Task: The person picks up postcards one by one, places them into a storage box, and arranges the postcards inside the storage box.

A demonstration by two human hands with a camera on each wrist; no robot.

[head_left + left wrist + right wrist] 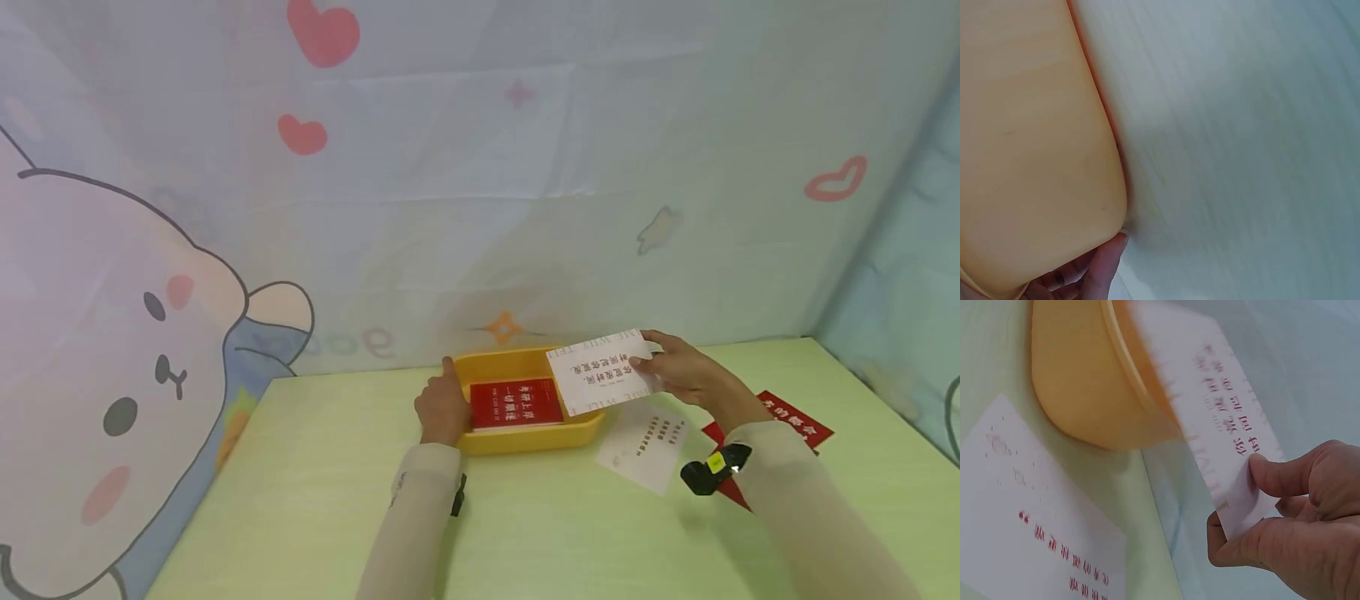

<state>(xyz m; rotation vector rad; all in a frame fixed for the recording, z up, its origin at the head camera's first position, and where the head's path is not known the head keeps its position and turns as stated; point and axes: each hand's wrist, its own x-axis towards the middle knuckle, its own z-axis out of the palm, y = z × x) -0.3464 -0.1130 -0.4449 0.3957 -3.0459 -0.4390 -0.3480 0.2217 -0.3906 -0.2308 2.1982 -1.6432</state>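
Observation:
My right hand (678, 368) pinches a white printed card (600, 372) between thumb and fingers, near one end. The card is tilted over the right end of a yellow plastic tray (517, 442). At the tray's left end, my left hand (442, 404) grips the rim; in the left wrist view its thumb (1107, 262) lies along the tray's corner. Inside the tray lies a red card with white lettering (517, 403), on top of white-edged ones. The right wrist view shows the held card (1210, 419) partly over the tray's rim (1125, 356).
Another white card (645, 442) lies on the pale green table (315, 500) just right of the tray. Red cards (798, 421) lie farther right, partly hidden under my right forearm. A cartoon-printed curtain (480, 208) stands behind the table.

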